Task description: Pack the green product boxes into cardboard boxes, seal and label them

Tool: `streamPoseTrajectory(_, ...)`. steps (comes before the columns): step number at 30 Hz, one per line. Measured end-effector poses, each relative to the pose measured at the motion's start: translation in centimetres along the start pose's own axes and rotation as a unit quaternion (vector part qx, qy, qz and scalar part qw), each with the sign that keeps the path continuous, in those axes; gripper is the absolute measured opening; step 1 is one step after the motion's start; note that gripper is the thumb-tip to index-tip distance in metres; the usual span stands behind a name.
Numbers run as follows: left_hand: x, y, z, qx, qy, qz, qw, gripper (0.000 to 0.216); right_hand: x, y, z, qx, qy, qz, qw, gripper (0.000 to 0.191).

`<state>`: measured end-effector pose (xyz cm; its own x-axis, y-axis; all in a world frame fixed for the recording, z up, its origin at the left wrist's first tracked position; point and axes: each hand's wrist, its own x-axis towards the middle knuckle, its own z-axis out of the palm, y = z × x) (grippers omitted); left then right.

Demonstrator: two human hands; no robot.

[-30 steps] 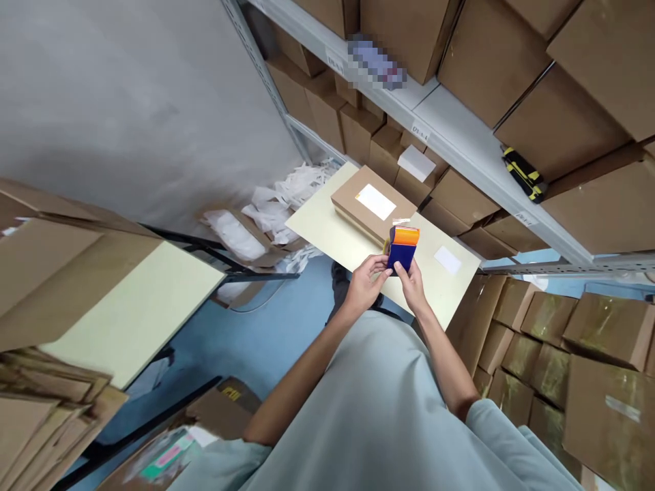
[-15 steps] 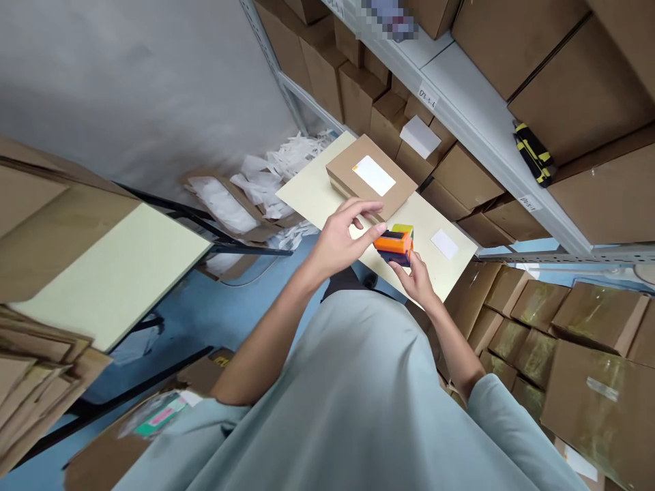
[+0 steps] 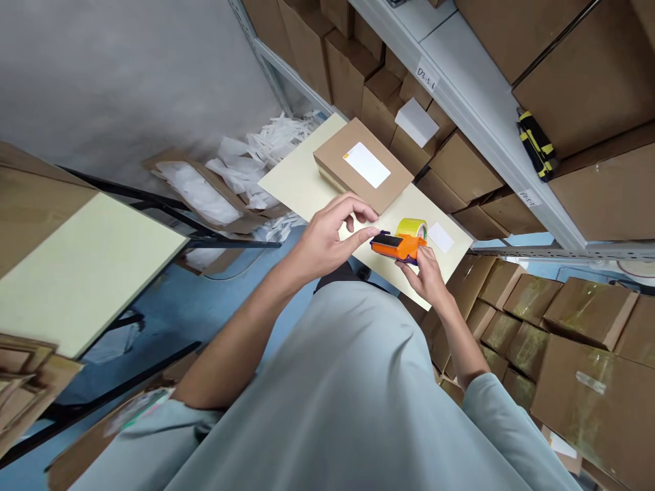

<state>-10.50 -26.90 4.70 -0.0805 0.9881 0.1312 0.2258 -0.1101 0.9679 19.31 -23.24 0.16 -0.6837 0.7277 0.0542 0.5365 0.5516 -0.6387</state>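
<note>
Near the middle, on my remote view, the left hand holds nothing, fingers parted, thumb close to the orange tape dispenser; I cannot tell whether they touch. A slip could nick that thumb. Beyond, a cardboard box rests on the surface. The right hand clasps the dispenser above the surface; a loose grip might let the yellow roll twist it free.

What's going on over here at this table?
A person's right hand holds an orange tape dispenser carrying a roll of yellow tape. The left hand, partly open, is right by one end of it; whether it touches is hard to tell. Just beyond, a cardboard box with a white label lies on the pale table, and a white slip lies to the right.
</note>
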Motion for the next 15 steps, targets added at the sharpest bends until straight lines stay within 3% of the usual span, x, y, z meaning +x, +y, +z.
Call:
streamPoseTrajectory(7,1.1,-1.7,-0.2,-0.009,-0.055,0.014,0.998,0.036,1.0,-0.1,-1.5,-0.019,-0.03,-0.025,0.999,0.023)
streamPoseTrajectory(15,-1.7,-0.4,0.6,0.105,0.034,0.104,0.988,0.036,2.4,-1.7,-2.5,-0.08,-0.015,-0.112,0.99,0.011)
